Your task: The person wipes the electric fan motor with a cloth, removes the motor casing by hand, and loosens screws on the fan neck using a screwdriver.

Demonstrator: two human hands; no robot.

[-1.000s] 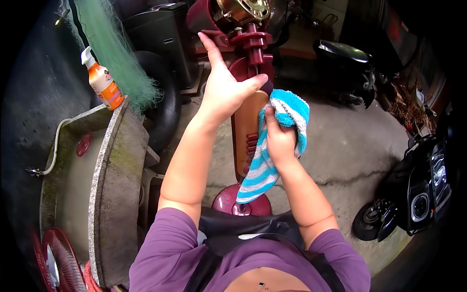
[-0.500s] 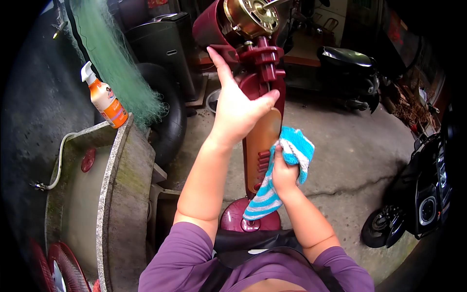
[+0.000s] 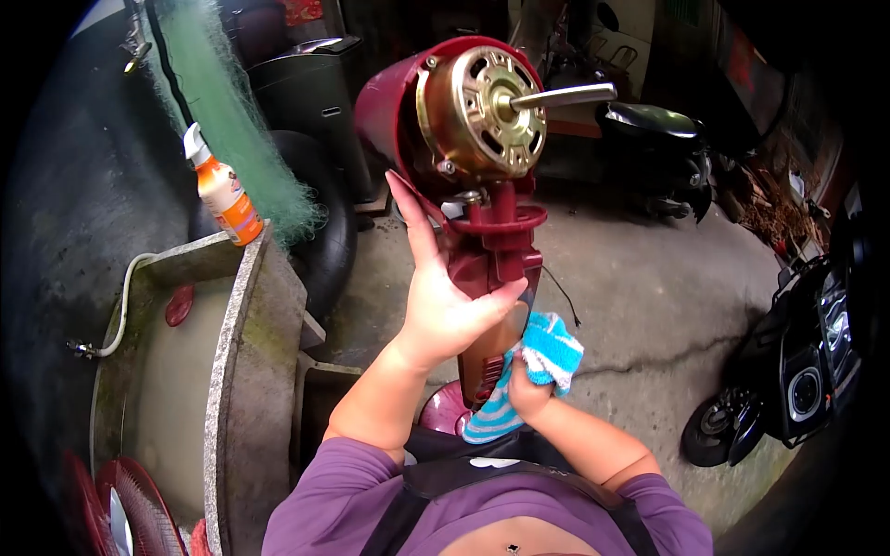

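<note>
A dark red pedestal fan (image 3: pixel 505 264) without its grille and blades stands before me, its brass-coloured motor (image 3: pixel 482 116) and metal shaft exposed. My left hand (image 3: pixel 445 301) grips the fan's neck under the motor housing, thumb across the front and a finger stretched up along the side. Lower down, my right hand (image 3: pixel 530 394) is closed around a blue-and-grey striped cloth (image 3: pixel 553 350). The cloth hangs against the fan's control panel near the buttons (image 3: pixel 489 378). Part of the round base (image 3: pixel 443 408) shows below; the rest is hidden.
On my left is a stone sink (image 3: pixel 227 371) with a spray bottle (image 3: pixel 230 204) on its corner. Red fan grilles (image 3: pixel 134 510) lie at lower left. A green net (image 3: pixel 236 120) hangs behind. Motor scooters (image 3: pixel 802 371) stand at right and at the back (image 3: pixel 654 153).
The fan's top has tilted towards me and come lower in view, showing the whole motor. My left hand moved down with it. The cloth and right hand shifted slightly down and left.
</note>
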